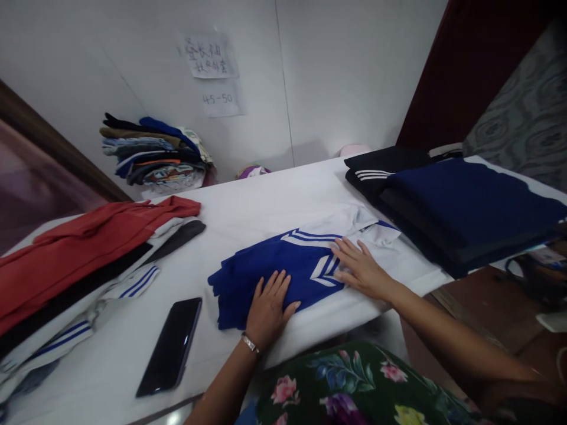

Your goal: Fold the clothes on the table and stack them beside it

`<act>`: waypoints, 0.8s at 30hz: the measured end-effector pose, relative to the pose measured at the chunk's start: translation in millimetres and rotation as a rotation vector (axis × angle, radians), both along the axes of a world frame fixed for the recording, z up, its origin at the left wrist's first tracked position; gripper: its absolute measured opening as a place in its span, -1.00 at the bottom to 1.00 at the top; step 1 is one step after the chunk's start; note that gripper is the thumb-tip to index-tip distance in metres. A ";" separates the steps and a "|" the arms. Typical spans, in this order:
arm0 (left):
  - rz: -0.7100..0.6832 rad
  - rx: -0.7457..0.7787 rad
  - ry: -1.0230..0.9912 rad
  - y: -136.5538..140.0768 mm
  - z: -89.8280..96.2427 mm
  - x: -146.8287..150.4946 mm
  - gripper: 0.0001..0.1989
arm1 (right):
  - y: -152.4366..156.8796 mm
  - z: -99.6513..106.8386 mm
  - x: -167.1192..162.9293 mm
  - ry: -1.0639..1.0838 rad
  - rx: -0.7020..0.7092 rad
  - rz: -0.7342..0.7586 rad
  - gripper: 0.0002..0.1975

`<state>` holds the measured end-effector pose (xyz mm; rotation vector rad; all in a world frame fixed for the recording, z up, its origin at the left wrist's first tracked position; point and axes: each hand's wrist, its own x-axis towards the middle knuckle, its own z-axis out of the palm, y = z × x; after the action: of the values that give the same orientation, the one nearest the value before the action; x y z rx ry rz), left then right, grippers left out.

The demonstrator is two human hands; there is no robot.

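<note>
A blue and white jacket [261, 260] lies folded on the white table in front of me, with white stripes and chevrons on its blue part. My left hand [271, 304] rests flat on the lower blue fabric, fingers stretched out, a metal band around the wrist. On the striped part lies my right hand [361, 268], its fingers spread at the border of the blue and white cloth. The jacket's white end, partly crumpled, points away to the right. Both palms hide some of the fabric beneath them.
Left of the jacket lies a black phone [170, 348]. Red clothing [88, 248] covers other garments at the far left. Folded dark blue clothes [469, 206] are stacked at right. A clothes pile [155, 150] stands behind the table, below handwritten paper signs [210, 56].
</note>
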<state>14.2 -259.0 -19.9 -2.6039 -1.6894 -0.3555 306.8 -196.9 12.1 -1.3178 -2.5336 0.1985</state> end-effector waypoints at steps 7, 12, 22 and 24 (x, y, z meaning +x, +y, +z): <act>0.013 -0.043 -0.035 -2.1 2.7 2.7 -0.43 | 38.8 -16.6 -54.9 -0.049 -0.010 0.090 -0.37; -0.023 0.026 -0.198 -8.9 11.9 -5.7 -0.59 | 45.4 -36.8 -54.8 -0.072 0.014 0.097 -0.36; 0.631 0.239 -0.525 -26.9 22.1 -60.3 -0.47 | 45.4 -43.8 -49.8 -0.028 0.048 0.100 -0.37; 0.730 0.152 -0.683 -27.1 15.0 -67.1 -0.37 | 41.2 -35.0 -56.5 -0.004 0.053 0.109 -0.38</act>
<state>-52.9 -286.0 -4.9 -1.6510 -2.4953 -1.3426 250.3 -155.7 -22.9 -1.1628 -2.5972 0.1501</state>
